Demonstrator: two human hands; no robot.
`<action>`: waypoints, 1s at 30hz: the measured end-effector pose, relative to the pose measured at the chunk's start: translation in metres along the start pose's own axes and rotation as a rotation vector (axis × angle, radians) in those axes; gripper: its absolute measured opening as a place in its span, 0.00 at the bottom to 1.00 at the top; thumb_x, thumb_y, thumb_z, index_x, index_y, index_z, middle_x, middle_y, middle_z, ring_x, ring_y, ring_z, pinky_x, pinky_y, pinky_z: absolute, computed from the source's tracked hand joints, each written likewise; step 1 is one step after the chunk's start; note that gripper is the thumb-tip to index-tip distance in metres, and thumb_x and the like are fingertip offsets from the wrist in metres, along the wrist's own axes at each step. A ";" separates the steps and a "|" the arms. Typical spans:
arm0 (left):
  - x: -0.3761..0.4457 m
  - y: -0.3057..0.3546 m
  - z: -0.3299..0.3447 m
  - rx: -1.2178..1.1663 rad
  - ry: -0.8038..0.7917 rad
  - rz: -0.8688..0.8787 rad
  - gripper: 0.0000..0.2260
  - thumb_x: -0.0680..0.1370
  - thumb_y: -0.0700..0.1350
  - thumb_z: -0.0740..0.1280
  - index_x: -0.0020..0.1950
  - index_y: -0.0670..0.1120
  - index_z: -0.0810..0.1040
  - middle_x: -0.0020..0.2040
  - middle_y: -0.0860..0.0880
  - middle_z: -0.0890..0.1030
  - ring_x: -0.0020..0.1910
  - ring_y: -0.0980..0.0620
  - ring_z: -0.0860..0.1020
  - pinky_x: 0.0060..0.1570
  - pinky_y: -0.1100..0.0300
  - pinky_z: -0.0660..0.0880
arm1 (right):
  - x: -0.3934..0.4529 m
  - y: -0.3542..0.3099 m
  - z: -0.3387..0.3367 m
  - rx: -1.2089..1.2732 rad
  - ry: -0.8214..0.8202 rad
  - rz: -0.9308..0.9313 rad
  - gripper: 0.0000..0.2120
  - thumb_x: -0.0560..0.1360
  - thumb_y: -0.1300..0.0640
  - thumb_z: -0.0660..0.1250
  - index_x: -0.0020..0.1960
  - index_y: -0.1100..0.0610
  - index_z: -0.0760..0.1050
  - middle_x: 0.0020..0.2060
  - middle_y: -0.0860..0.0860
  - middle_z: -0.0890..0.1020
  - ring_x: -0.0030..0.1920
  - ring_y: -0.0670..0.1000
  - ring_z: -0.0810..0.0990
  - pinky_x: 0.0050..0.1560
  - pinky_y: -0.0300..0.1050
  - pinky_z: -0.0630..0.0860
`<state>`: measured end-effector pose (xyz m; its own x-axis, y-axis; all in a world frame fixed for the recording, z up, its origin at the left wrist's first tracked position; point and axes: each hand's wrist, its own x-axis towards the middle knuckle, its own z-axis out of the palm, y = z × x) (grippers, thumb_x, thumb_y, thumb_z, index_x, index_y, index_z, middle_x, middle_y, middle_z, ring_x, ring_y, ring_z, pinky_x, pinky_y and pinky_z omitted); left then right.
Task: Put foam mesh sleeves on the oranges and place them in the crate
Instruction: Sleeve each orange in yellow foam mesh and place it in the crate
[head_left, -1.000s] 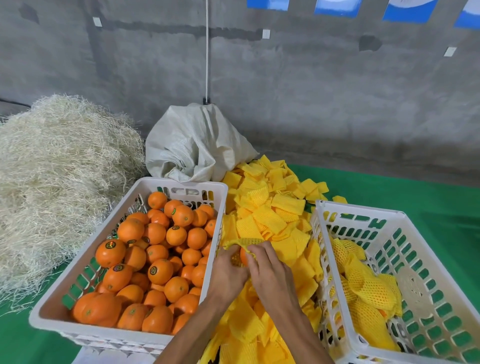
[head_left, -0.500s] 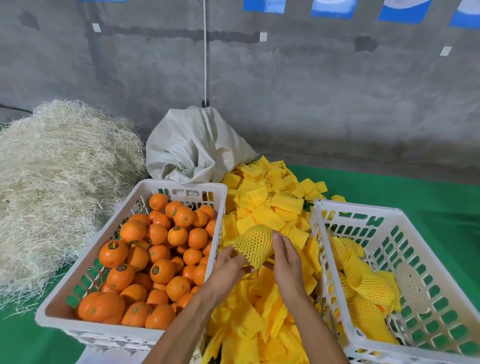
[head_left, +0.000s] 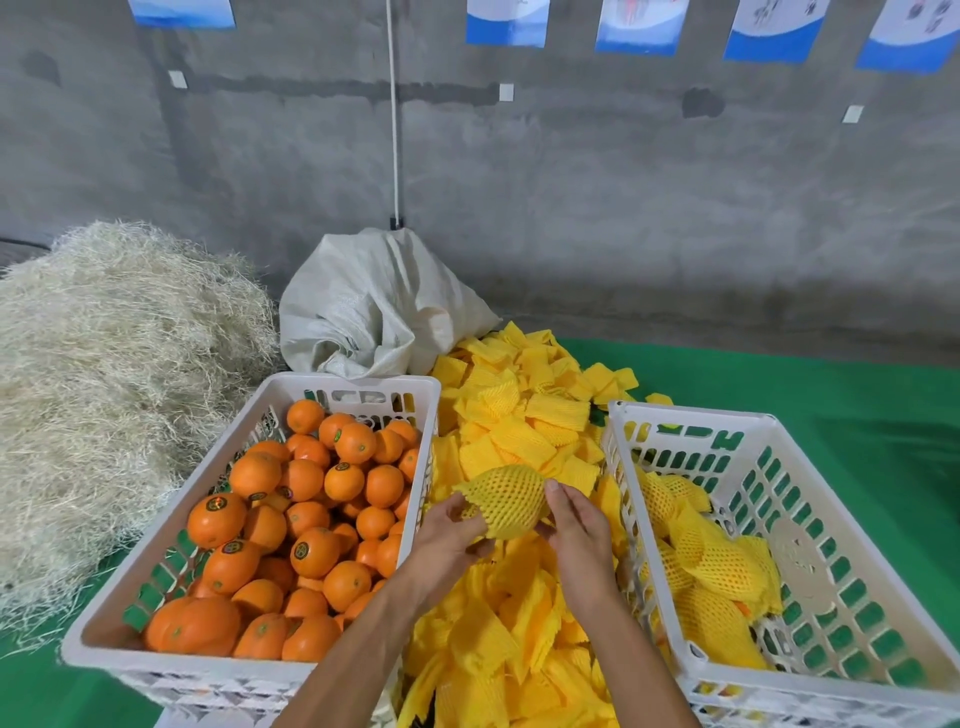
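Note:
Between the two crates I hold an orange wrapped in a yellow foam mesh sleeve (head_left: 506, 500), above the sleeve pile. My left hand (head_left: 451, 536) grips its left end and underside; my right hand (head_left: 575, 525) holds its right side with curled fingers. The fruit is almost wholly hidden by the mesh. The white crate on the left (head_left: 171, 535) is full of bare oranges (head_left: 306, 519). The white crate on the right (head_left: 878, 525) holds several sleeved oranges (head_left: 711, 566) along its left side.
A heap of loose yellow foam sleeves (head_left: 524, 426) runs between the crates toward me. A grey-white woven sack (head_left: 374, 306) lies behind it against the concrete wall. A big mound of pale straw (head_left: 104, 374) sits left. Green cloth (head_left: 831, 395) covers the surface.
A second ago my hands were low over the pile pulling a sleeve round an orange. The sleeve now covers the fruit and both hands have lifted it slightly.

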<state>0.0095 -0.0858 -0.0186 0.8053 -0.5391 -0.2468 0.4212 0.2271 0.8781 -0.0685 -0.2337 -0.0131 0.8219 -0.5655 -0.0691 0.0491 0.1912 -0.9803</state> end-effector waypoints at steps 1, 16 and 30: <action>0.000 0.000 0.000 -0.008 -0.005 -0.001 0.17 0.75 0.38 0.78 0.63 0.38 0.81 0.52 0.43 0.81 0.42 0.49 0.77 0.37 0.56 0.72 | 0.000 0.001 0.000 0.016 0.004 -0.002 0.14 0.81 0.48 0.65 0.59 0.54 0.82 0.56 0.49 0.85 0.59 0.51 0.83 0.56 0.51 0.81; 0.006 0.020 0.041 0.113 -0.050 0.046 0.11 0.82 0.45 0.69 0.63 0.43 0.83 0.52 0.48 0.86 0.47 0.51 0.85 0.47 0.52 0.81 | 0.002 -0.027 -0.023 -0.182 0.083 0.009 0.34 0.67 0.34 0.77 0.67 0.40 0.67 0.65 0.42 0.77 0.60 0.48 0.81 0.54 0.54 0.83; 0.043 -0.044 0.194 0.388 -0.074 0.130 0.17 0.78 0.48 0.76 0.55 0.42 0.70 0.49 0.45 0.76 0.44 0.55 0.79 0.39 0.56 0.83 | 0.002 -0.045 -0.151 -0.668 0.490 -0.283 0.24 0.83 0.43 0.58 0.73 0.57 0.69 0.65 0.53 0.78 0.64 0.55 0.77 0.59 0.46 0.74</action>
<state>-0.0558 -0.2763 0.0114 0.8035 -0.5857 -0.1060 0.1180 -0.0177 0.9929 -0.1548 -0.3640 0.0031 0.4850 -0.8312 0.2717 -0.2544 -0.4314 -0.8656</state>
